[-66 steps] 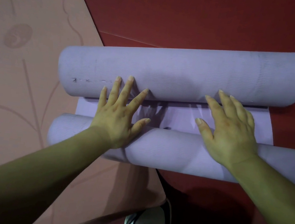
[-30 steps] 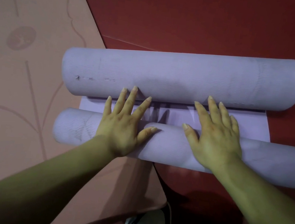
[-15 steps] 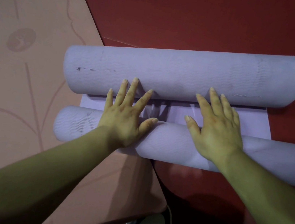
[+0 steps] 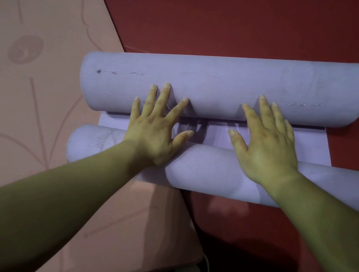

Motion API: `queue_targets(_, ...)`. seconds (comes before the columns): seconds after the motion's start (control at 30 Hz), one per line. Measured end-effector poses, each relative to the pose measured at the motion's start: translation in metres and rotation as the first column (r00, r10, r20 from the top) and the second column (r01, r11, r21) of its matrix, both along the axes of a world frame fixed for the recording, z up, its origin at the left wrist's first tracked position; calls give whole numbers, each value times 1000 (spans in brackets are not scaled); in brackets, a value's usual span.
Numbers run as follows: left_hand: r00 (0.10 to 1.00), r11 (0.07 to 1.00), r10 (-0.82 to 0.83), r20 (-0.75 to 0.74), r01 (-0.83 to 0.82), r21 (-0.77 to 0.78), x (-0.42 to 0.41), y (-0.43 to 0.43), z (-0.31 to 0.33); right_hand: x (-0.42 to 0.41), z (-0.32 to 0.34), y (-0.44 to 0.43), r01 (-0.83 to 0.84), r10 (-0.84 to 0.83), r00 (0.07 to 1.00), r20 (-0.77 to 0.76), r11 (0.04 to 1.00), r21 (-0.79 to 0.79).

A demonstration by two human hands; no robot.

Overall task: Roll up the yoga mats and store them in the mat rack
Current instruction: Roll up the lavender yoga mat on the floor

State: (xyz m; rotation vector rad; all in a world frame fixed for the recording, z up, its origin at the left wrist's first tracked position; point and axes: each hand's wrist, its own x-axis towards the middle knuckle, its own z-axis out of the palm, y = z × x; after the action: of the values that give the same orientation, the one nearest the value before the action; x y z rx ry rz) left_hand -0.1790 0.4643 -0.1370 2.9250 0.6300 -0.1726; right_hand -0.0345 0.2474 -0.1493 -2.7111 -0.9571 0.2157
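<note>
Dark red floor [image 4: 235,24] all round. Near roll [image 4: 214,173] at frame centre, left hand [image 4: 154,130] and right hand [image 4: 266,148] flat, fingers spread, gripping nothing. Beyond, flat strip [image 4: 310,147], far roll [image 4: 227,82]. Mid-rolling, probably; next, even forward push.

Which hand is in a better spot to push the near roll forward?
Neither wins: left hand and right hand both lie flat on the near roll, fingertips touching the far roll.
</note>
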Motion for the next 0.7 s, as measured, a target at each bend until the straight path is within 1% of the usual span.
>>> queue_targets(0.1,1000,1000,-1,2,1,0,3,4,0,2,5,1,0,0,1000,-4,1000,20)
queue_targets(0.2,1000,1000,-1,18,1,-5,7,7,0,-4,12,-4,-44,43,997,-71,999,-2)
queue_targets(0.3,1000,1000,-2,30,3,-5,10,9,0,-16,17,-16,-183,168,976,-137,977,-112)
queue_targets(0.4,999,1000,-3,38,3,5,8,7,0,-21,19,-25,-314,277,945,-172,915,-254)
queue_targets(0.47,998,1000,-8,61,7,13,4,4,-1,-23,19,-28,-378,333,924,-189,872,-311)
queue_targets(0.6,995,999,-20,95,17,29,3,2,0,-21,21,-24,-402,334,914,-229,821,-407)
queue_targets(0.7,993,998,-63,100,64,-6,0,4,2,-20,25,-20,-393,321,918,-232,814,-427)
